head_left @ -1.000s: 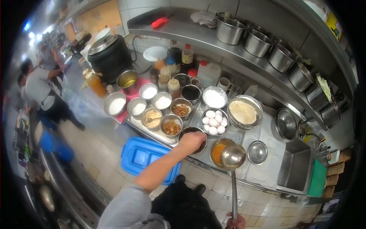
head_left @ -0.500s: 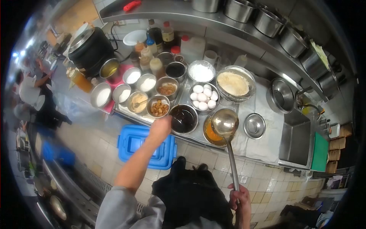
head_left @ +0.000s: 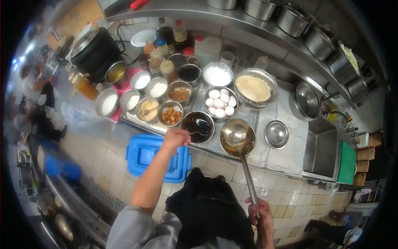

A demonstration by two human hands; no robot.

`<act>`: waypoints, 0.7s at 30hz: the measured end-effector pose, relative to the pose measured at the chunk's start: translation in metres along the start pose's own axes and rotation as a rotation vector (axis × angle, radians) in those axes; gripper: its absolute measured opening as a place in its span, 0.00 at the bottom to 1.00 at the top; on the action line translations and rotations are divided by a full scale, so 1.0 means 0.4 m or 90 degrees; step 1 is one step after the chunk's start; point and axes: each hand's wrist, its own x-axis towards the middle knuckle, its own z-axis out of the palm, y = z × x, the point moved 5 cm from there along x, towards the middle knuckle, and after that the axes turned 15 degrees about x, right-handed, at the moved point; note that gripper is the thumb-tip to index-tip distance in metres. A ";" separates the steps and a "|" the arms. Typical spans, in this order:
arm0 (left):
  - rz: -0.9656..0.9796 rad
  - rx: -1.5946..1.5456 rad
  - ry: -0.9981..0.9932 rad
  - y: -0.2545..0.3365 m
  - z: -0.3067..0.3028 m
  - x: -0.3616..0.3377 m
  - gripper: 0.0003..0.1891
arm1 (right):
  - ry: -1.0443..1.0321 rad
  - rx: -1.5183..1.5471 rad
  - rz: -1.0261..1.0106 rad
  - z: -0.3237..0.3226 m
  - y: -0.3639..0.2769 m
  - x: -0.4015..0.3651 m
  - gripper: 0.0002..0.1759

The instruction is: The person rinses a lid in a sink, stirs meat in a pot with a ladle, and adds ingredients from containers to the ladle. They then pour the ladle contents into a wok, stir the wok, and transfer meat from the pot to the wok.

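My left hand (head_left: 177, 137) is closed on the thin handle of a spoon (head_left: 194, 133), which reaches over a steel bowl of dark sauce (head_left: 197, 124). The spoon's far end is hard to make out against the sauce. Low on the right, my right hand (head_left: 261, 212) grips the long handle of a large steel ladle (head_left: 248, 176). Its round scoop hangs over a steel bowl with orange-brown contents (head_left: 249, 148) and covers much of it. Behind these two bowls stands a bowl of white eggs (head_left: 220, 103). Brown chunks fill a bowl (head_left: 171, 115) beside the sauce.
Powder bowls (head_left: 107, 103) and sauce bottles (head_left: 168, 69) crowd the counter's left and back. A small steel bowl (head_left: 276, 135) sits near the sink (head_left: 321, 145). Pots line a shelf (head_left: 215, 17) above. A blue lidded bin (head_left: 155, 159) stands on the floor. Co-workers are at far left.
My left hand has turned at the sauce bowl's edge, and the spoon's handle now shows. The ladle has shifted slightly left over its bowl, covering the orange patch seen before.
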 end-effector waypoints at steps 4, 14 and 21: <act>-0.008 -0.009 0.007 -0.001 -0.017 -0.021 0.09 | -0.026 0.004 0.018 0.005 0.005 0.007 0.22; 0.356 0.210 0.094 0.126 0.116 -0.159 0.13 | -0.036 -0.009 0.018 0.038 -0.004 0.006 0.22; 0.703 0.573 0.220 0.155 0.203 -0.221 0.15 | -0.040 -0.008 0.025 0.035 -0.003 -0.003 0.20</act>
